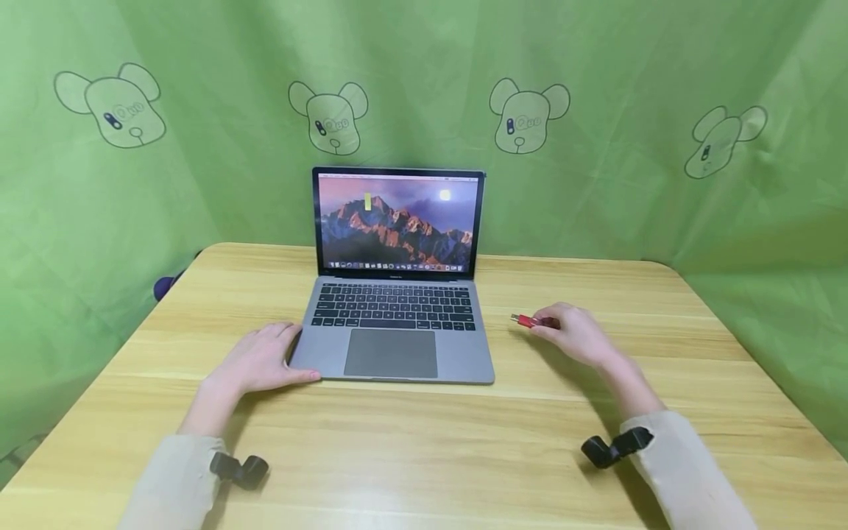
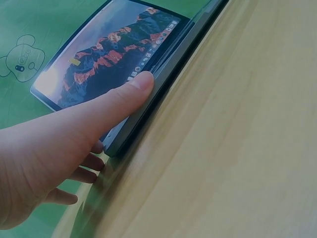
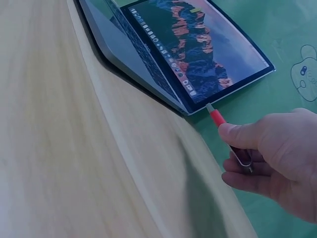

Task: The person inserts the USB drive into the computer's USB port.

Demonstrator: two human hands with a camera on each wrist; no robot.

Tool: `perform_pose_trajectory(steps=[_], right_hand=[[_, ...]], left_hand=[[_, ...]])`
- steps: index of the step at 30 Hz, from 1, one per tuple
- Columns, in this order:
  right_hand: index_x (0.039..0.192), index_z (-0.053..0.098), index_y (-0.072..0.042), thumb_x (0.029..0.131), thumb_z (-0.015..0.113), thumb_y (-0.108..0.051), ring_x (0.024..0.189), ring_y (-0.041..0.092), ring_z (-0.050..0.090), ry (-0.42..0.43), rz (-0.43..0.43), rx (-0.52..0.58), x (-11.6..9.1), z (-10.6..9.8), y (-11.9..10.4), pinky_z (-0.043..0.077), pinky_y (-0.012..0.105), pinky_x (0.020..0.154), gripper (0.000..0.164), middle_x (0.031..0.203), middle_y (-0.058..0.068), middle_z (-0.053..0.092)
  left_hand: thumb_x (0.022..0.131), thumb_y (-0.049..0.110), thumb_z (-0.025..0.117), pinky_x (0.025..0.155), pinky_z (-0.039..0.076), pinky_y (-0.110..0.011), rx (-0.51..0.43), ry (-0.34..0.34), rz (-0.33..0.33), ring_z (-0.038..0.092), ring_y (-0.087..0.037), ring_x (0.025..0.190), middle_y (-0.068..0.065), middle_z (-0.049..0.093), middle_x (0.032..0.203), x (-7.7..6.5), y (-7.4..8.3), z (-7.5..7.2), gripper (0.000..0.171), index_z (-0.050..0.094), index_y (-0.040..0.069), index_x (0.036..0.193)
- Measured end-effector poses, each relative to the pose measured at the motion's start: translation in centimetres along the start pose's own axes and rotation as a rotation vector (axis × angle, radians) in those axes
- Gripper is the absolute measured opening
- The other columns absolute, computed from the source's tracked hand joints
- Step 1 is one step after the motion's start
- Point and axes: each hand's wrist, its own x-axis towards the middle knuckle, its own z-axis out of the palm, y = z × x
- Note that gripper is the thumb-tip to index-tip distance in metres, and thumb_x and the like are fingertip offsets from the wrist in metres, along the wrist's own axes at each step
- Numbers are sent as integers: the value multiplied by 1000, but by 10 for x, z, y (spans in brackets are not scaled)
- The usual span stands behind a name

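Note:
A grey laptop [image 1: 391, 353] stands with its lid up on the wooden table, its screen [image 1: 397, 221] lit with a mountain picture. My left hand [image 1: 265, 359] rests at its front left corner. The thumb [image 2: 138, 89] lies along the front edge, and the other fingers reach along the left side, loosely extended. To the right of the laptop, my right hand [image 1: 573, 333] pinches a red USB flash drive [image 1: 525, 320] between thumb and fingers. Its metal plug points toward the laptop's right side, with a gap between them. In the right wrist view, a metal swivel cover [image 3: 242, 161] shows by the fingers.
The light wooden table [image 1: 411, 456] carries the laptop. Behind and around it hangs a green curtain [image 1: 424, 44] printed with bear heads. Black wrist cameras [image 1: 241, 470] are strapped on both sleeves. A small dark purple object [image 1: 163, 287] shows past the table's left edge.

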Motion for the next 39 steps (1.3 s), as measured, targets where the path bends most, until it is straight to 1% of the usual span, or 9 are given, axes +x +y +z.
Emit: perform_pose_trajectory(steps=[7,10,20,25,29,39], right_hand=[[101,65,5,86,65,-11,88,32,57,20,-6,-6,11,7,0,47,48,78,22,96,20,61],[102,64,5,86,65,-11,92,35,56,23,1,-12,16,8,2,45,51,82,23,99,21,60],[107,62,5,88,63,-15,97,37,54,14,20,-40,36,15,11,42,54,87,28,104,22,58],[108,62,6,87,64,-15,97,37,53,21,-1,-54,44,19,15,41,55,89,30,103,22,58],[107,62,7,87,64,-13,94,37,54,27,-24,-65,48,22,17,42,54,88,28,100,22,58],[110,60,7,88,62,-15,99,38,52,-21,13,-75,60,30,16,40,54,92,30,105,23,57]], left_hand=[[67,77,56,98,35,-57,-4,-5,2,45,-42,118,-27,48,129,0,0,0,108,43,-8,132],[67,78,55,98,35,-57,-6,-8,-3,45,-41,119,-26,48,129,1,0,1,109,43,-8,133],[67,78,56,98,36,-57,-5,0,-4,45,-41,118,-26,49,129,0,0,1,108,44,-8,132],[67,78,55,97,36,-57,-9,0,-5,46,-41,118,-26,49,129,0,0,1,108,44,-8,131],[66,79,55,98,35,-57,-10,-6,-6,45,-41,118,-26,49,129,0,-1,2,109,43,-8,132],[66,79,54,99,35,-57,-2,-7,-4,45,-41,118,-26,48,130,2,-2,2,110,43,-8,133]])
